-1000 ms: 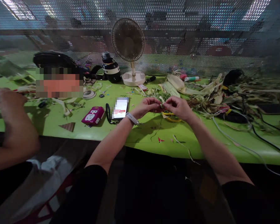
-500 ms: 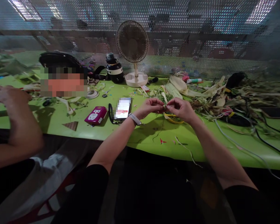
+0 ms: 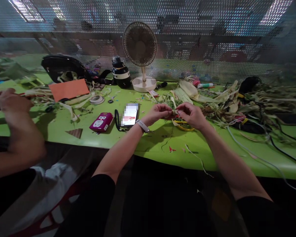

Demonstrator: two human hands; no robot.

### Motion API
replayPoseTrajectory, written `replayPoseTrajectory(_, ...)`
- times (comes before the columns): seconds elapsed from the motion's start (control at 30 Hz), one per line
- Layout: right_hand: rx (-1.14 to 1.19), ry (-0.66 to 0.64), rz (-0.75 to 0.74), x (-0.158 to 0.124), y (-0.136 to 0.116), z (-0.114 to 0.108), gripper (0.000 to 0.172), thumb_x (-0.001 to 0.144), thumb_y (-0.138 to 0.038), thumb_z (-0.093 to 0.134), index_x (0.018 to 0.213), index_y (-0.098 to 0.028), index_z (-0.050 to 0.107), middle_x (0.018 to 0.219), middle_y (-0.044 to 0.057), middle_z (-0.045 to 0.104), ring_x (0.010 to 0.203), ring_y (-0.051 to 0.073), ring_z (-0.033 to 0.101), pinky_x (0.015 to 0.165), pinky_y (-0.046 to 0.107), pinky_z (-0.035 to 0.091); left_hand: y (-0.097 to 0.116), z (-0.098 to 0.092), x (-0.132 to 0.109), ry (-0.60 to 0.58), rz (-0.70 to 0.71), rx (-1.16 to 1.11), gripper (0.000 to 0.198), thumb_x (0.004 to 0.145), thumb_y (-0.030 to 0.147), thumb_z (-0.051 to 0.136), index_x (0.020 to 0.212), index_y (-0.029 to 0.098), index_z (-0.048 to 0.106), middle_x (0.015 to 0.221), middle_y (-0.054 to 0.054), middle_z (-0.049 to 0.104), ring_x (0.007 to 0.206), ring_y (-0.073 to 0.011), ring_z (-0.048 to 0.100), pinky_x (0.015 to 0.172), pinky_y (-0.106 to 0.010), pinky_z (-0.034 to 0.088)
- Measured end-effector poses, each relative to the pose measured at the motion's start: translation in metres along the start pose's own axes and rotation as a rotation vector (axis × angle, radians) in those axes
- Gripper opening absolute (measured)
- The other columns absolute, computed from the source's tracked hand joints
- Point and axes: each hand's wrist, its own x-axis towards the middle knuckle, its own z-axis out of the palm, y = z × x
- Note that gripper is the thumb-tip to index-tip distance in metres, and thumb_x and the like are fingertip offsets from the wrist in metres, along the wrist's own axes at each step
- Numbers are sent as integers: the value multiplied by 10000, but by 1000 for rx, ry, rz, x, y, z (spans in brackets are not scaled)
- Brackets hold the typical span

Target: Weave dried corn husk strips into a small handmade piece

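My left hand (image 3: 158,113) and my right hand (image 3: 192,115) meet fingertip to fingertip above the green table. Both pinch a small pale strip of corn husk (image 3: 174,104), whose upper end sticks up between the fingers; the rest is mostly hidden. Just below the hands lies a yellow ring-shaped thing (image 3: 185,127), partly covered by my right hand. Left of my left wrist a phone (image 3: 130,115) with a lit screen rests on the table. Behind the hands are broad pale husk leaves (image 3: 187,90) and green shreds.
A fan (image 3: 140,44) and a black bottle (image 3: 120,72) stand at the back before a perforated metal screen. To the left are a magenta power adapter (image 3: 101,122), tape roll (image 3: 97,99), orange card (image 3: 69,89) and a co-worker's arm (image 3: 22,125). Cables (image 3: 256,156) cross the right side.
My hands stay almost in place, with small shifts of the fingertips on the husk strip. The co-worker's hand at left has moved slightly.
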Motion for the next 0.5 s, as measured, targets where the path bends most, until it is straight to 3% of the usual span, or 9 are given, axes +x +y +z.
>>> replayPoseTrajectory(0.13, -151, 79, -107, 1, 2, 2, 220, 759, -301, 612, 931, -166, 644, 848, 63, 635, 655, 153, 540, 622, 311, 466, 0, 0, 0, 18, 4, 4, 272, 666, 240, 804, 838, 104, 645, 765, -32, 712, 708, -117, 694, 679, -241, 534)
replayPoseTrajectory(0.2, -247, 122, -202, 1, 3, 2, 237, 738, -323, 649, 925, -177, 655, 958, 98, 634, 846, 217, 593, 766, 371, 490, 0, 0, 0, 11, 1, 1, 257, 683, 237, 788, 852, 108, 646, 785, -35, 716, 731, -127, 703, 700, -254, 546)
replayPoseTrajectory(0.3, -289, 188, -255, 3, 3, 1, 239, 740, -380, 668, 895, -199, 651, 1070, 119, 634, 1070, 283, 568, 954, 452, 432, 1, 0, 0, -4, -3, -20, 241, 707, 238, 766, 870, 122, 632, 796, -29, 715, 741, -140, 712, 722, -282, 568)
replayPoseTrajectory(0.43, -140, 396, -51, 5, 3, -4, 282, 825, -488, 571, 817, -210, 615, 978, 93, 657, 1004, 257, 585, 948, 426, 432, 0, 0, 1, 5, 65, -38, 214, 741, 246, 742, 873, 134, 616, 805, -21, 704, 733, -124, 703, 716, -262, 569)
replayPoseTrajectory(0.5, -18, 348, 134, 5, 4, -4, 399, 854, -571, 500, 750, -203, 616, 875, 76, 666, 922, 242, 597, 917, 404, 442, -1, 0, 1, 8, 110, -47, 214, 738, 245, 752, 875, 139, 627, 812, -11, 697, 736, -101, 688, 723, -231, 555)
